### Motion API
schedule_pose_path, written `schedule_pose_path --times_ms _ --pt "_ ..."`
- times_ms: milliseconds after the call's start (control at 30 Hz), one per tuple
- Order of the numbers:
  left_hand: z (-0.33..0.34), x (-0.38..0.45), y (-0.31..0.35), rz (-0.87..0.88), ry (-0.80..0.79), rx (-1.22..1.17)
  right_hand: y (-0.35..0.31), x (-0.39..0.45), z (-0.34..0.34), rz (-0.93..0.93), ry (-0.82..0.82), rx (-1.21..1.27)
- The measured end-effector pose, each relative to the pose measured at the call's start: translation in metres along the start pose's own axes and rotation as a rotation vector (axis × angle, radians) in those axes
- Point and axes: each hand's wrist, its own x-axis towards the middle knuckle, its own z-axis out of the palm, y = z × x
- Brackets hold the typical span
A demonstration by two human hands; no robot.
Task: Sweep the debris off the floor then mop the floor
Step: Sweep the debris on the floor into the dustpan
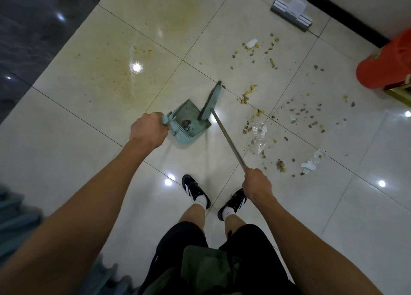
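Landmark: dustpan, teal, on the pale tiled floor ahead of the person's shoes. Right of the dustpan – scattered debris: yellow and grey bits, paper scraps, a crushed clear plastic bottle lying nearest the broom shaft. Far beyond the dustpan, to its right, a mop head lies flat near the dark baseboard; an orange container stands at the far right edge. Left of the dustpan the tiles show a yellowish smear.

Left hand clenched around the dustpan's handle. Right hand fisted around the broom shaft – long axis runs diagonally from that hand up-left to the dustpan's right side; the narrow brush head continues up and away over the dustpan's edge, bristles facing the pan.
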Motion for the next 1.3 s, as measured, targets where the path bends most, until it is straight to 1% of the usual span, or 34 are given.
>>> schedule_pose_path --times_ms 100,233,500,633,800,1000,1167,1300 --pt "-0.001 -0.009 0.009 -0.002 0.017 0.023 0.009 -0.002 -0.003 -0.002 0.014 0.01" --pt "-0.006 -0.02 0.002 -0.024 0.038 0.043 0.01 -0.001 -0.009 -0.021 0.029 0.02" --pt "-0.004 -0.042 -0.043 -0.108 0.033 0.028 -0.02 0.012 -0.013 -0.046 -0.012 0.004" --pt "0.0 -0.046 -0.059 -0.111 0.027 0.02 -0.046 0.019 -0.016 -0.074 -0.028 -0.071" --pt "-0.003 -0.044 -0.055 -0.094 0.003 0.033 -0.054 0.022 -0.029 -0.085 0.02 -0.233" --pt "-0.002 -0.047 -0.015 -0.034 -0.017 0.129 -0.019 0.016 -0.048 -0.013 0.053 -0.239" --pt "0.005 -0.063 0.034 0.007 -0.036 0.173 0.038 0.007 -0.053 0.066 0.046 -0.176" --pt "0.013 -0.071 0.077 0.053 -0.032 0.216 0.088 -0.004 -0.054 0.113 0.052 -0.08"
